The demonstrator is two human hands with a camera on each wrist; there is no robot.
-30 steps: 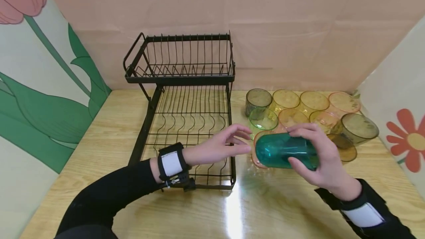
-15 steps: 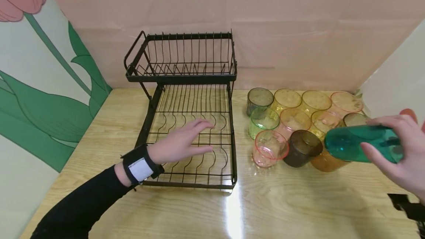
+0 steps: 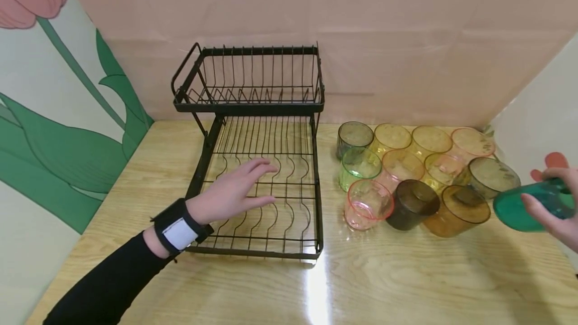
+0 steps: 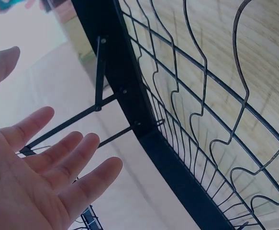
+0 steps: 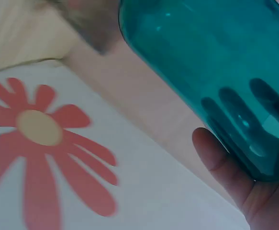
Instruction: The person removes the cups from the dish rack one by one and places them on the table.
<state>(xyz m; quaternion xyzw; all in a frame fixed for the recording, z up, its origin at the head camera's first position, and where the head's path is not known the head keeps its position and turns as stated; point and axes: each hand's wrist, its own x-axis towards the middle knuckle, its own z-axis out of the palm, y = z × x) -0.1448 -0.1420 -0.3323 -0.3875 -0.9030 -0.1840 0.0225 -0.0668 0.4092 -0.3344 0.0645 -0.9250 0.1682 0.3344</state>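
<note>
At the right edge of the head view, my right hand [image 3: 560,209] grips a teal glass [image 3: 524,206] tilted on its side, beside the group of glasses. In the right wrist view the teal glass [image 5: 206,72] fills the upper right, with the thumb along one side and fingers showing through it. My left hand [image 3: 232,189] is over the lower tier of the black dish rack [image 3: 316,204], fingers apart and holding nothing. The left wrist view has the left hand [image 4: 39,177] spread, palm showing, with the rack's wires [image 4: 204,72] beyond.
Several coloured glasses stand in rows right of the rack, among them a pink glass [image 3: 368,204], a dark brown glass [image 3: 413,204], an amber glass [image 3: 460,212] and a green glass [image 3: 359,169]. A pink-covered wall [image 3: 406,39] rises behind; a flower-printed panel [image 3: 542,109] borders the right.
The right hand has carried the teal glass from near the middle to the right edge, uncovering the front glasses. The left hand has drawn back leftward over the rack.
</note>
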